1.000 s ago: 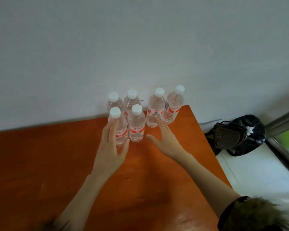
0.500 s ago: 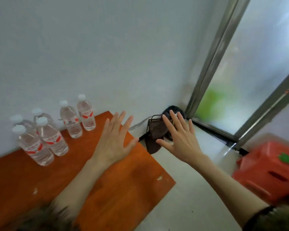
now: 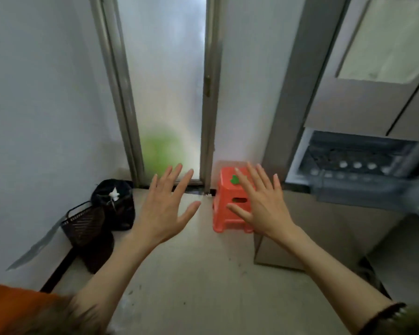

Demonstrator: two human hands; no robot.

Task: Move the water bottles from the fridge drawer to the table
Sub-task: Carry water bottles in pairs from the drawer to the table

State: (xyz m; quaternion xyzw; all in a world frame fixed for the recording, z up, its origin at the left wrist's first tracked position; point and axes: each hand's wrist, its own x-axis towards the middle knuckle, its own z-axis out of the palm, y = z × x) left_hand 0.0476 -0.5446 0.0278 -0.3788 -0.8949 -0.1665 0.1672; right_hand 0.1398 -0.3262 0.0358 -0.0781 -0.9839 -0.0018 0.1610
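Nearest in, a sliver of the orange worktop (image 3: pixel 7 303), bottom-left corner, nothing visible on that bit. Both arms stretched fwd over the pale floor (image 3: pixel 191 274). Left hand (image 3: pixel 166 209) empty, fingers fanned wide, palm down. Right hand (image 3: pixel 261 204) same – grip wide, holding nothing. Past the right hand, an orange stool (image 3: pixel 230 209) w/ a green patch on top. Off left by the wall, black basket (image 3: pixel 85 226) and black bag (image 3: pixel 116 204). Far right, the fridge drawer (image 3: pixel 353 165) stands pulled out, white caps of the water bottles (image 3: pixel 357 164) in rows inside, blurry. Frosted glass door (image 3: pixel 167 93) at the back.
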